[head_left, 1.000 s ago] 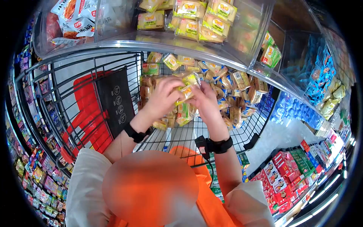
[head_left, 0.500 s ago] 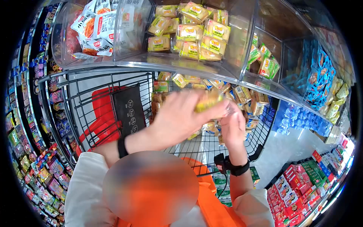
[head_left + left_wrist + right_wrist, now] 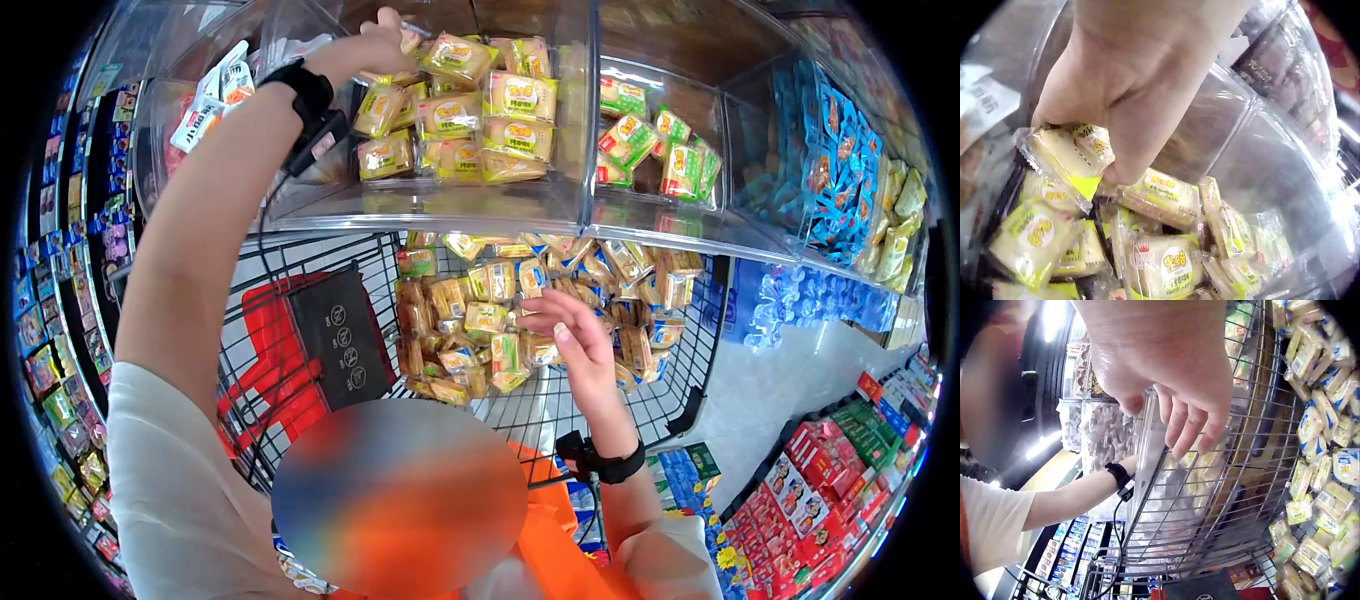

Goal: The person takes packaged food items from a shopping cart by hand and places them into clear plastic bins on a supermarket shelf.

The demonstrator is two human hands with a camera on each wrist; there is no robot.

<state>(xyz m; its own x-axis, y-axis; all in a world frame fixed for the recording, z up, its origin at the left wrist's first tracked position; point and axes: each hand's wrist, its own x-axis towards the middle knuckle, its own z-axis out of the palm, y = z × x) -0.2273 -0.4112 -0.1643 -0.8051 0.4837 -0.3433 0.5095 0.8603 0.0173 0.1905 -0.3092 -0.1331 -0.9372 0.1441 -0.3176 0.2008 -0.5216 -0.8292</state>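
Note:
My left hand (image 3: 380,46) reaches into the clear bin (image 3: 420,205) at the back. Between thumb and fingers it pinches a wrapped bread (image 3: 1069,156), pale, in a clear and yellow-green wrapper. More of the same packets (image 3: 450,115) lie heaped under and beside that hand. Over the shopping cart, my right hand (image 3: 580,350) has its fingers extended and holds nothing. Below it, a pile of wrapped breads (image 3: 490,280) covers much of the cart's floor, some with blue or green wrappers.
The cart's black wire side (image 3: 1210,506) runs along the bin front. A black panel (image 3: 345,335) and red seat (image 3: 275,340) take up the cart's left end. Other compartments hold white pouches (image 3: 215,95), green-red packets (image 3: 640,140) and blue packets (image 3: 840,170).
Both hands were together on a packet over the cart. They have parted: the left has moved up into the bin and holds a packet there, while the right stays over the cart without one.

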